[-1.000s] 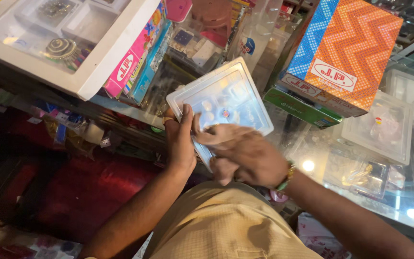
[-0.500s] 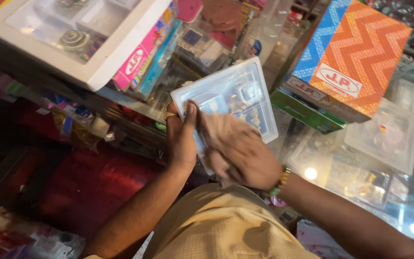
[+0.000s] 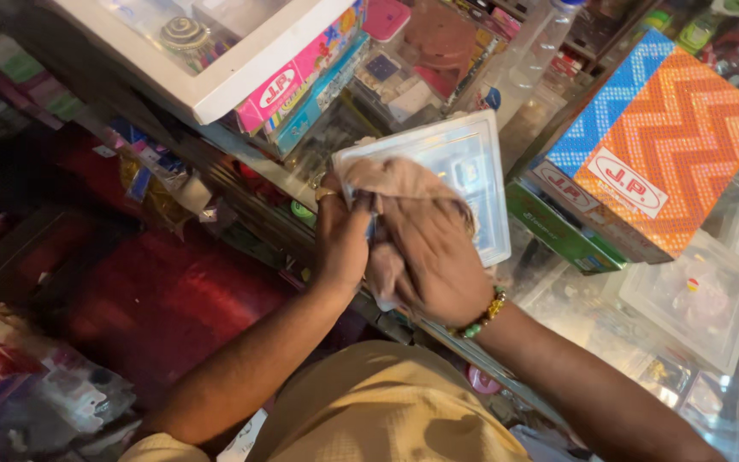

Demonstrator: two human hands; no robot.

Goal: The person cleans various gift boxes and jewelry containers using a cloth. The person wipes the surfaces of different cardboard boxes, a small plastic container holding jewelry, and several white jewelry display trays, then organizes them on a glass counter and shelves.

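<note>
A clear flat plastic box (image 3: 472, 171) with small compartments lies tilted over the edge of a glass counter (image 3: 609, 342). My left hand (image 3: 341, 235) grips the box's near left edge, a ring on one finger. My right hand (image 3: 434, 257), with a beaded bracelet at the wrist, presses a beige cloth (image 3: 395, 184) flat onto the box's lid and covers most of its lower half.
A large orange and blue zigzag-patterned carton (image 3: 660, 141) stands on green boxes to the right. A white-framed display tray (image 3: 215, 43) and pink boxes (image 3: 292, 77) sit at the upper left. More clear boxes (image 3: 694, 299) lie on the glass at right. Dark red shelves lie below left.
My right hand has slid with the cloth up over the box's lid. The view has shifted, so the box and hands sit a little further right in the frame.
</note>
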